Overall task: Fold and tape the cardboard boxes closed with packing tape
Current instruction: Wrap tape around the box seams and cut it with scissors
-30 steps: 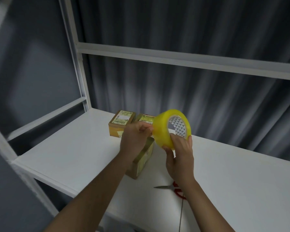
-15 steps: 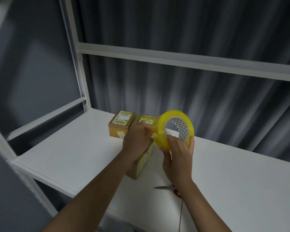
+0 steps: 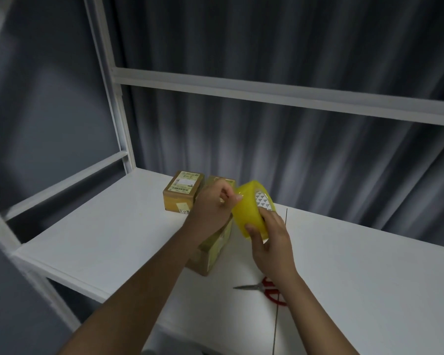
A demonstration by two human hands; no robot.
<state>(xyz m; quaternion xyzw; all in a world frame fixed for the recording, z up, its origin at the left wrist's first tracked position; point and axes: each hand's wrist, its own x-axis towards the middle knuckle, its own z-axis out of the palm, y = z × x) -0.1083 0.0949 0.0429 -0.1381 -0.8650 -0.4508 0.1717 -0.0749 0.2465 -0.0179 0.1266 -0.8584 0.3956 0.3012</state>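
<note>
A yellow roll of packing tape (image 3: 250, 210) is held up above the white table. My right hand (image 3: 269, 239) grips the roll from below, thumb on its outer face. My left hand (image 3: 214, 204) pinches at the roll's left edge, where the tape end seems to be. Under my left hand lies a cardboard box (image 3: 213, 249) with a label on its side, largely hidden by the hand and wrist. A second, smaller cardboard box (image 3: 181, 193) with a printed label on top stands behind it to the left.
Red-handled scissors (image 3: 260, 288) lie on the white table (image 3: 100, 237) near my right wrist, blades pointing left. A white shelf frame (image 3: 118, 119) rises at the left and a crossbar runs behind. A dark curtain hangs at the back.
The tape roll has turned in my hands, so its core faces more to the right. My right hand has shifted lower on the roll; my left hand stays pinching its edge.
</note>
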